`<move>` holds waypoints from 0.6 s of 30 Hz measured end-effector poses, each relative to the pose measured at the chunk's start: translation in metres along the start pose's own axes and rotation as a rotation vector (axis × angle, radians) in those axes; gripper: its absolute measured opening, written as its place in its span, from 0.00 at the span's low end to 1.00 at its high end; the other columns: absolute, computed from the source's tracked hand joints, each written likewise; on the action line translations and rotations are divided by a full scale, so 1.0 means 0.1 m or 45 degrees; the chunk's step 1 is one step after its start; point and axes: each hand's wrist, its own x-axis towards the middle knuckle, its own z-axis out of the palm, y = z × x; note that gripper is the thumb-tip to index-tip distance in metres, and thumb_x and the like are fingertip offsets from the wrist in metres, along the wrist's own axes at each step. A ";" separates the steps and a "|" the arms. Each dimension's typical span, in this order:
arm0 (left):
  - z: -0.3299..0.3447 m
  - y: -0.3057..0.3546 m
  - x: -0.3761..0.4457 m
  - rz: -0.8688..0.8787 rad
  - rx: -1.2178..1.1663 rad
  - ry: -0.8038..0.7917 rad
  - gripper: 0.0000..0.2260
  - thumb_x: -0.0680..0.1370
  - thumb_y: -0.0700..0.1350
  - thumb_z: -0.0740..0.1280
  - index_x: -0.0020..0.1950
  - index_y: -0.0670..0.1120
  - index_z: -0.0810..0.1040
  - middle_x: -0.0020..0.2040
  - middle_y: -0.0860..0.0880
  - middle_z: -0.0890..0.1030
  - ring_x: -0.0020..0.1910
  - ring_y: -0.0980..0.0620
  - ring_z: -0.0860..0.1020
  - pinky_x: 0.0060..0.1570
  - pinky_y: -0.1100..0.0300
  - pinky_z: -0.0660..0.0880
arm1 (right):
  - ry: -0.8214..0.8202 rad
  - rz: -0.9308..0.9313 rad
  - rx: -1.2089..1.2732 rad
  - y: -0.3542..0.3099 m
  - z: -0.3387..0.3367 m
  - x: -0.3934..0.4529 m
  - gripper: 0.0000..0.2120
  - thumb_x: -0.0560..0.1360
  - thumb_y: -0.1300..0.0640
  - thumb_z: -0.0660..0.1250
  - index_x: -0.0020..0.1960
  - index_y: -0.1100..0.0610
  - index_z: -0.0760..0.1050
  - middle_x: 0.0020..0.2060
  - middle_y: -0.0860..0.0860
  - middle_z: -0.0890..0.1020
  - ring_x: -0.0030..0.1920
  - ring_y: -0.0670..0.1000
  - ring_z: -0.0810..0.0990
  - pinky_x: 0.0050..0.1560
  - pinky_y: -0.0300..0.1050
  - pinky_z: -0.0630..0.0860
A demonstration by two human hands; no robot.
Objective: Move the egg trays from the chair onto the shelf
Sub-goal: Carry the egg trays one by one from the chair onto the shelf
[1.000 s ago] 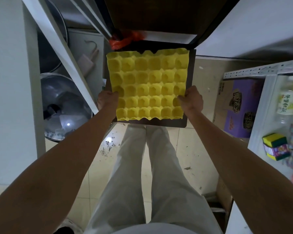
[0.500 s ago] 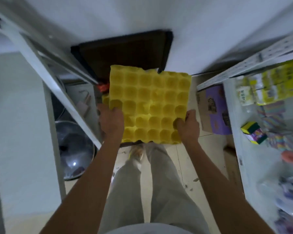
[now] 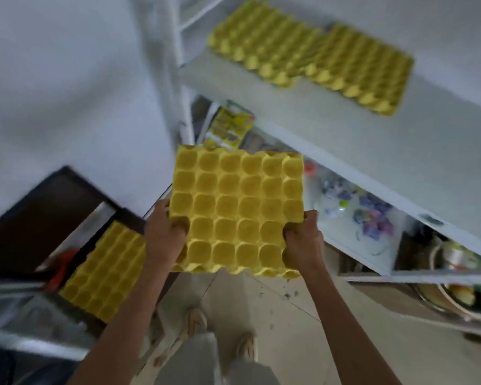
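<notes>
Gripping the yellow egg tray (image 3: 236, 209) by its near corners, left hand (image 3: 164, 240) and right hand (image 3: 303, 245) held it midair, between the chair (image 3: 25, 218) and the shelf (image 3: 345, 120), which already carried two trays (image 3: 311, 56).

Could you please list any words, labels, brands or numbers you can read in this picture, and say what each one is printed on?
No text can be read in this view.
Yellow packet on the lower shelf: carries dark printing, too blurred to read.
Small packaged items on the same shelf: coloured print, blurred.
Held egg tray, the egg trays on the top shelf and the egg tray on the chair: no markings visible.
</notes>
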 end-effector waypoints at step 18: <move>1.64 3.12 -0.53 0.869 0.758 -0.327 0.15 0.75 0.46 0.74 0.53 0.42 0.71 0.46 0.41 0.80 0.48 0.37 0.81 0.36 0.51 0.73 | 0.485 0.034 -0.013 0.90 -3.25 0.53 0.13 0.76 0.57 0.65 0.55 0.56 0.62 0.37 0.53 0.75 0.38 0.61 0.75 0.37 0.52 0.72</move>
